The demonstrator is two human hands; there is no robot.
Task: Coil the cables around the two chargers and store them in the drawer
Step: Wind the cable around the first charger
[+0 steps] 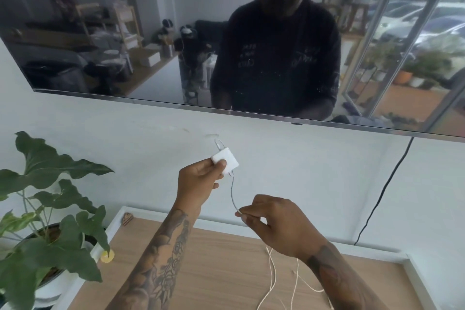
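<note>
Here your left hand point(201, 178) is raised above the table point(226, 259), its grip pinching a small white square charger point(226, 160). Just below the charger, your right hand point(274, 221) pinches its thin white cable point(233, 194), whose slack lies on the table.

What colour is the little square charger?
White. The head view shows the charger held up in the left hand.
</note>
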